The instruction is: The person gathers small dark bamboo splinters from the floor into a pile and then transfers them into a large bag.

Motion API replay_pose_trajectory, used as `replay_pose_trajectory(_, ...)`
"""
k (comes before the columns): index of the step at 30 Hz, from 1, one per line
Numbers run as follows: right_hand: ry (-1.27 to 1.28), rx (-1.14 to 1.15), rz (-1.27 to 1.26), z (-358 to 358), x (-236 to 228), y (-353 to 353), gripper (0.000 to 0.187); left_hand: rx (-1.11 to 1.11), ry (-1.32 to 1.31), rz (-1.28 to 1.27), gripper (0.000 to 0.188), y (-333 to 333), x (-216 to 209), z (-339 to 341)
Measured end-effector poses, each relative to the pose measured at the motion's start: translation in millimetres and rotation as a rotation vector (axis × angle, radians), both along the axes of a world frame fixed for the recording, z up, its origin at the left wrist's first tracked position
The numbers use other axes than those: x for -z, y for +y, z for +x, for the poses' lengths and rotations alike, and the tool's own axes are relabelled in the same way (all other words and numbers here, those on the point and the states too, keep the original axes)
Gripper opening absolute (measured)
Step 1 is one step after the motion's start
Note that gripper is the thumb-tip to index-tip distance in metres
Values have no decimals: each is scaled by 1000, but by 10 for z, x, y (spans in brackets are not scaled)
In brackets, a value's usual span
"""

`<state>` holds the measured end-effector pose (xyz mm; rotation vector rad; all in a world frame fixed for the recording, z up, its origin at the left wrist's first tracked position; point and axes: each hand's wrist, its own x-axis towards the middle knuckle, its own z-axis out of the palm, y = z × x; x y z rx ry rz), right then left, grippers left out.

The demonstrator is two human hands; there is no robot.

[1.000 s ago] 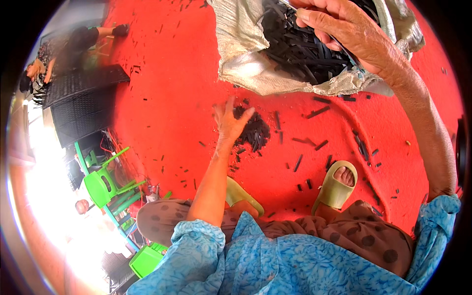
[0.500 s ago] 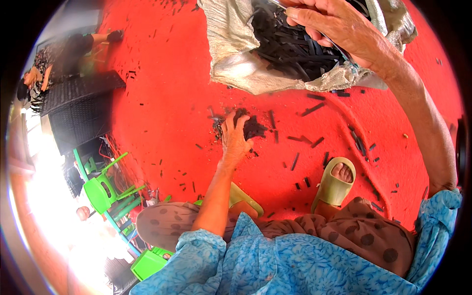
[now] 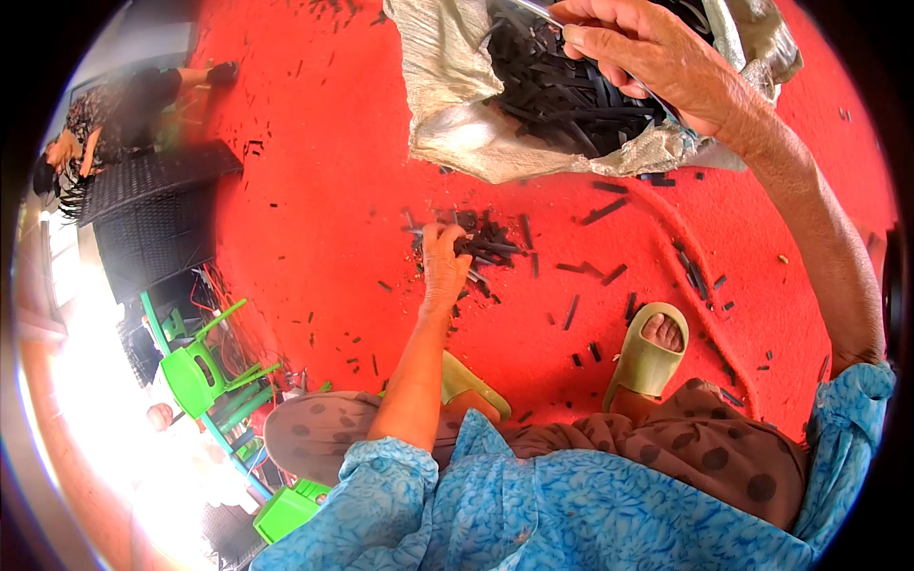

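Observation:
My left hand (image 3: 443, 266) is down at a small heap of black strips (image 3: 490, 243) on the red floor covering. Its fingers are curled in, with some strips between thumb and fingertips; how many I cannot make out. Up at the right, my right hand (image 3: 657, 57) is closed around a thin silvery metal tool (image 3: 530, 9), whose kind I cannot tell. One end sticks out to the left of the fingers, the other shows below the palm. That hand is above a pale woven sack (image 3: 443, 81), open and filled with black strips (image 3: 571, 95).
Loose black strips (image 3: 607, 211) are scattered over the red floor covering (image 3: 314, 209). My feet wear yellow-green slippers (image 3: 647, 357). At left are green plastic chairs (image 3: 190, 381), a black woven piece of furniture (image 3: 157, 209) and another person (image 3: 119, 114).
My left hand's fingers have drawn closer together, and the heap beside them looks looser and more spread. The right hand, with the metal tool, has barely shifted.

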<state>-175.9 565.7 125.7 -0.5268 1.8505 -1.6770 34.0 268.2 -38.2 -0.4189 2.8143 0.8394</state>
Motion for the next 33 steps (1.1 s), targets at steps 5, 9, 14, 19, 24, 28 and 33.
replay_pose_trajectory(5, -21, 2, 11, -11, 2, -17, 32, -288, 53, 286, 24, -120, -177, -141)
replay_pose_trajectory(9, -48, 26, 26, -15, 19, -9, 33, -462, 79, 647, 20, -122, -698, -467)
replay_pose_trajectory(14, -79, 109, -54, -49, 14, 74, 35, -184, 286, 859, 21, 314, -1555, -1133)
replay_pose_trajectory(19, -110, 174, -250, -217, 184, -138, 35, 128, 153, 777, 42, 602, -1899, -1833)
replay_pose_trajectory(24, -131, 246, -223, -189, 219, 395, 33, 305, 759, -65, 9, 850, -1381, -1665)
replay_pose_trajectory(28, -171, 251, -208, -195, 240, 336, 33, 282, 537, -166, 14, 668, -719, -704)
replay_pose_trajectory(33, -148, 154, -192, -202, 216, 180, 35, 516, 278, -104, 25, 852, -72, -241)
